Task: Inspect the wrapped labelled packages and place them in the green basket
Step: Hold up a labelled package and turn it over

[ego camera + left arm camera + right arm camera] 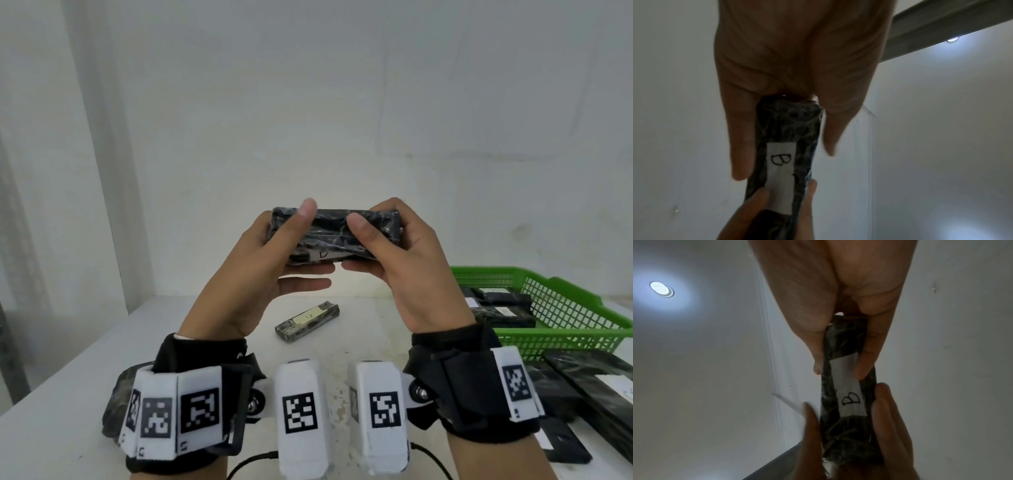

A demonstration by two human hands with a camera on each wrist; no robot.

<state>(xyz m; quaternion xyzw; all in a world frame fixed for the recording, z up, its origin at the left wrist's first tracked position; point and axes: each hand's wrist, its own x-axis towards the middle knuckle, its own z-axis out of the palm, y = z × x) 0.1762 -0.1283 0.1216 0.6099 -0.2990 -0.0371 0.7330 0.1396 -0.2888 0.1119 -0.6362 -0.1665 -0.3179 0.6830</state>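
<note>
Black plastic-wrapped package (334, 236) bears a white label (781, 175) marked "B".

White table (51, 394) w/ black cable (253, 459) at near edge, white wall (308, 102) behind, ceiling lamp (661, 289) lit.

A plain, bare workroom, most like a small packing or sorting station rather than a home. A flat white table (78, 394) stands against unpainted-looking white walls (308, 102) with nothing hung on them. On the table's right side sits a green plastic mesh basket (565, 308) holding several black film-wrapped rectangular packages with white paper labels (496, 305); more of the same packages (582, 383) lie beside it (one smaller wrapped bar (307, 321) lies alone mid-table). The wrist views look up at a white ceiling with a round recessed lamp (661, 289) and a dark beam (941, 27).
</note>
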